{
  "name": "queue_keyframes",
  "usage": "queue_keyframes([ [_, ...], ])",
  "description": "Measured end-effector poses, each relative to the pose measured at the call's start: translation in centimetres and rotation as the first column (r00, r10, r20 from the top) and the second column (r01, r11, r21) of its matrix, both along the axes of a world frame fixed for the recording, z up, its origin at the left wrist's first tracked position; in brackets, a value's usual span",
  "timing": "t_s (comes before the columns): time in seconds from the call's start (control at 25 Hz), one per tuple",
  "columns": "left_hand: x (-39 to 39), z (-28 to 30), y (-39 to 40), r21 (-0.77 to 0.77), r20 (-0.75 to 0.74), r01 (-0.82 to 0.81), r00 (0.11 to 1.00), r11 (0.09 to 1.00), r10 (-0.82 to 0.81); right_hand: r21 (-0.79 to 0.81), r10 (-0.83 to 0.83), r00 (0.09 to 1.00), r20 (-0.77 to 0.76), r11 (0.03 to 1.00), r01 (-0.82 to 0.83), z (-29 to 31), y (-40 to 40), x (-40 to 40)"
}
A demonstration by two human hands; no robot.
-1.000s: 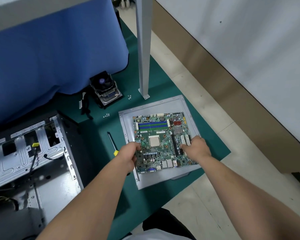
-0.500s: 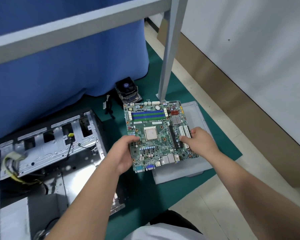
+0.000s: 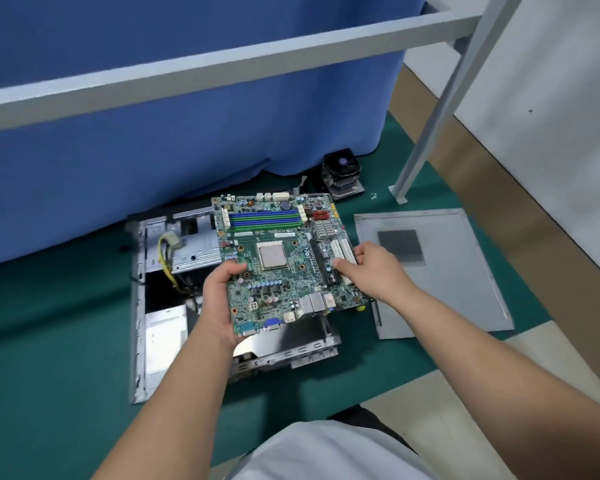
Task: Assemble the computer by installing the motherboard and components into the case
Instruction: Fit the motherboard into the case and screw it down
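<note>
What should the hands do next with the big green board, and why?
Probably lower the motherboard gently into the open case. The left hand and the right hand grip its opposite edges, and it is held in the air right over the case, not yet resting inside. Its ports face the case's near wall, so it looks about lined up.

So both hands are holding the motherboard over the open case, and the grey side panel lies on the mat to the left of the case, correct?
Not quite. The head view shows the side panel lying to the right of the case, not the left. The rest holds: the left hand and right hand hold the motherboard over the case.
</note>
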State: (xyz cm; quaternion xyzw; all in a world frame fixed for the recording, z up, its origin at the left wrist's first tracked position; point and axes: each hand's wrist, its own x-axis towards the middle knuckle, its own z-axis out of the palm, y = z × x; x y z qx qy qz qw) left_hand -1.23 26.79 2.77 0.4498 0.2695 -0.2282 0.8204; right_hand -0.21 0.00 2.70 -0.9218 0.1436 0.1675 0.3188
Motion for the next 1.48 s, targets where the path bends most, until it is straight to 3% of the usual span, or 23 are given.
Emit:
queue_keyframes([
  [0.12,-1.2,0.9,3.9,0.016,0.008,-0.045,0.999,0.999,0.045,-0.169,0.196,0.971,0.136,0.97,-0.172,1.8,4.1,-1.3],
  [0.2,-1.8,1.5,5.9,0.004,0.009,-0.057,0.998,0.998,0.057,-0.229,0.428,0.843,0.326,0.901,-0.369,3.7,6.7,-2.6],
  [0.32,-2.7,2.5,8.5,-0.04,0.017,-0.068,0.998,0.997,0.068,-0.24,0.739,0.615,0.276,0.672,-0.7,5.5,10.9,-4.5],
  [0.4,-3.0,3.0,9.9,-0.048,0.018,-0.061,0.998,0.997,0.062,-0.328,0.803,0.544,0.244,0.596,-0.733,5.7,13.0,-5.1],
  [0.56,-3.7,3.9,11.7,-0.138,0.017,-0.011,1.0,0.99,0.014,-0.284,0.77,0.568,0.29,0.636,-0.718,7.3,15.1,-6.3],
  [0.72,-4.6,4.9,12.6,-0.139,0.011,0.062,0.998,0.988,-0.061,-0.285,0.8,0.546,0.249,0.599,-0.748,9.7,15.6,-7.1],
  [1.08,-5.6,4.4,12.8,0.118,-0.075,0.143,0.988,0.983,-0.135,-0.187,0.803,0.586,0.108,0.596,-0.781,11.3,14.6,-8.1],
  [1.28,-4.9,2.0,11.5,0.098,-0.121,0.145,0.984,0.985,-0.133,-0.175,0.788,0.616,-0.011,0.605,-0.777,9.8,14.1,-7.3],
  [1.48,-3.7,-0.7,11.2,0.18,-0.156,0.166,0.978,0.97,-0.138,-0.204,0.792,0.603,-0.098,0.577,-0.791,7.6,13.8,-6.2],
])
